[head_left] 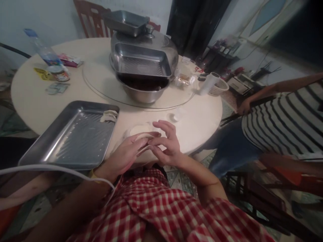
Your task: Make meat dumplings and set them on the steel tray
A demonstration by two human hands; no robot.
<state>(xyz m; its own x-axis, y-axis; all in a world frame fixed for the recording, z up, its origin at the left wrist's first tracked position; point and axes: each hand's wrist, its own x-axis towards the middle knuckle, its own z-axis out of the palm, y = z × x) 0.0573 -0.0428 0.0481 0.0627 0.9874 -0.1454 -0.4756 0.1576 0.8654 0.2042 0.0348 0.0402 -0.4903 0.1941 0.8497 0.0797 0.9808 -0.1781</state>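
Observation:
My left hand [124,153] holds a folded dumpling [144,136] of pale dough, cupped between thumb and fingers over the table's near edge. At its right end, the thumb and fingertips of my right hand [168,145] pinch the dough, with the other fingers raised. What is inside the fold is hidden. Just beyond my hands lie flat round wrappers [137,129], partly covered by them. To the left rests a large metal tray [68,143], with a few finished dumplings [109,116] in its far right corner.
A metal bowl [142,95] with dark contents stands ahead, beneath a tilted tray [142,62] and a domed lid [164,42]. A bottle [45,50] and a jar [58,73] are far left. At right stands a person in a striped shirt [285,124]. A white cable [63,169] crosses my left forearm.

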